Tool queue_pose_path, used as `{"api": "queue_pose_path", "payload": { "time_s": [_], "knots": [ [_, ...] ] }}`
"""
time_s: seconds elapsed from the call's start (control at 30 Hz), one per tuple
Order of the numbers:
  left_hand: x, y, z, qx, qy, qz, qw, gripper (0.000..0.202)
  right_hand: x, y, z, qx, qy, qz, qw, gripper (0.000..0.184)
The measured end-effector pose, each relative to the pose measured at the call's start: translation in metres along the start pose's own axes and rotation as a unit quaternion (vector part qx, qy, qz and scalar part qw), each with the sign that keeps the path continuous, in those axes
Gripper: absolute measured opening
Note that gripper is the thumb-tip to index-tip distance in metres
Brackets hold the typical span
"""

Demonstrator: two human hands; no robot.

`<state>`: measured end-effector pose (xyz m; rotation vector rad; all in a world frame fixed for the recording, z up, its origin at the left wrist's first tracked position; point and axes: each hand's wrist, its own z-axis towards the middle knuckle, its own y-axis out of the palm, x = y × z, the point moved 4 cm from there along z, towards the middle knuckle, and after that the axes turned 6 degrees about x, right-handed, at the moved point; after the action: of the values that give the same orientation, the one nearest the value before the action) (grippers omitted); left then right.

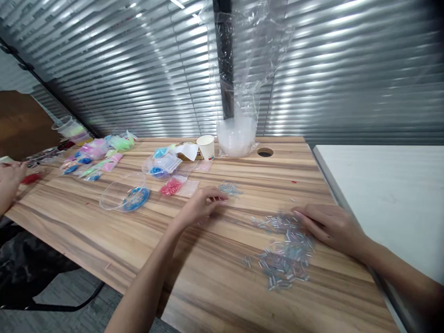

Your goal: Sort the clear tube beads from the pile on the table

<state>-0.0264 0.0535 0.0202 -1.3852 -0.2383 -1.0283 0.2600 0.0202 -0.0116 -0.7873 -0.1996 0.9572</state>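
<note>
My left hand (201,205) rests on the wooden table (215,286), fingertips pinched together next to a small cluster of clear tube beads (229,188); whether a bead sits between the fingers is too small to tell. My right hand (331,225) lies flat at the right edge of a big scattered pile of clear tube beads (282,252), fingers spread and touching it. A small bag of red beads (170,187) lies just left of my left hand.
A clear bowl with blue cord (125,197), bags of coloured beads (100,152), a paper cup (206,147), a bagged stack of clear bowls (237,136) and a cable hole (265,152) sit farther back. Another person's hand (10,178) is at far left. A white table (388,194) adjoins at right.
</note>
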Motion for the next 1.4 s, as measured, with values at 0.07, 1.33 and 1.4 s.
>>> {"api": "queue_pose_path", "payload": {
  "time_s": [0.07,1.33,1.4],
  "knots": [
    [-0.001,0.019,0.001,-0.016,0.014,0.006,1.0,0.01,-0.001,0.0,0.001,-0.003,-0.003,0.009,1.0,0.021],
    [-0.005,0.039,0.014,0.046,0.082,0.059,0.994,0.01,0.004,0.009,0.001,-0.046,0.011,0.007,0.999,0.032],
    [-0.003,0.033,0.013,0.091,0.093,0.061,0.99,0.01,0.004,0.009,0.001,-0.04,0.017,0.007,0.999,0.032]
  ]
}}
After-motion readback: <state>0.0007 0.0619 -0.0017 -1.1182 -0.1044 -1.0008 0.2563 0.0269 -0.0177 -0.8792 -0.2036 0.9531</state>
